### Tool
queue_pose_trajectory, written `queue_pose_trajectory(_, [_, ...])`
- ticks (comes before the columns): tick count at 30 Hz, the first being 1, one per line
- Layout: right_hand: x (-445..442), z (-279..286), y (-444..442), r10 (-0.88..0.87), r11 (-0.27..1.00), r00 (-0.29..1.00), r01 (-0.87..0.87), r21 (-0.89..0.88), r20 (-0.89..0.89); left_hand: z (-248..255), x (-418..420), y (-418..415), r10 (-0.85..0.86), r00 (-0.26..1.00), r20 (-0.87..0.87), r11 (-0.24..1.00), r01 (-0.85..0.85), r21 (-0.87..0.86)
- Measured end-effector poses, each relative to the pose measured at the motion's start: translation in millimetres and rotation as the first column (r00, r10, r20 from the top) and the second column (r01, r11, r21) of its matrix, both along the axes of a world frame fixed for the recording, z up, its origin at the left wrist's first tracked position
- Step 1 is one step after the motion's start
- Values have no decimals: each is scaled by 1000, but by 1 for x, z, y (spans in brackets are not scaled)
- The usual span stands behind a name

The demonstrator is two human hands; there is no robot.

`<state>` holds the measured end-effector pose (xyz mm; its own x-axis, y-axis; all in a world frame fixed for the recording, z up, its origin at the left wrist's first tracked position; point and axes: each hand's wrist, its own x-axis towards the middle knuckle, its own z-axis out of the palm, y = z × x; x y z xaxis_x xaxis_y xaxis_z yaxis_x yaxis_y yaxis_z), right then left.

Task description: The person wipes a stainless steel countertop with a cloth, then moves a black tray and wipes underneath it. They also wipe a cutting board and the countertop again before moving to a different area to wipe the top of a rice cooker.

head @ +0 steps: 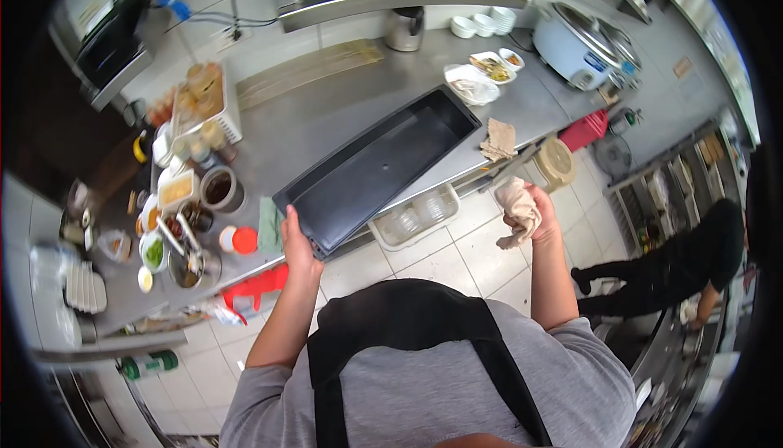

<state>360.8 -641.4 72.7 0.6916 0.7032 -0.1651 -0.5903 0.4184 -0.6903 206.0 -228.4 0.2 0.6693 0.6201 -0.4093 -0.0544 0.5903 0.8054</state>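
A long black plastic bin (385, 167) slants across the front of the steel counter, its near left corner jutting past the edge. My left hand (300, 246) grips that near corner, thumb along the outer wall; the fingers under it are hidden. A crumpled beige cloth (518, 206) hangs from my right hand (543, 214), which is held out over the floor to the right of the bin. Beside the bin's far right end lies a second beige cloth (500, 137) on the counter. A folded green cloth (269, 225) is next to my left hand.
The steel counter (287, 124) carries sauce containers and a white basket (229, 112) at left. Bowls of food (471, 90), a kettle (405, 29) and a rice cooker (575, 44) stand farther back. Below is a clear-lidded tub (416, 215). Another person (679, 264) bends at the right.
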Motion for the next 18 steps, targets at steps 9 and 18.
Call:
queue_pose_trajectory(9, [-30,-92,18,-230,913,970,188,-362,-76,7,115,-67,-270,960,66,948,278,-158])
queue_pose_trajectory(18, [135,-84,-32,-632,683,774,576,-448,32,-1,257,-264,-440,875,202,883,462,-78])
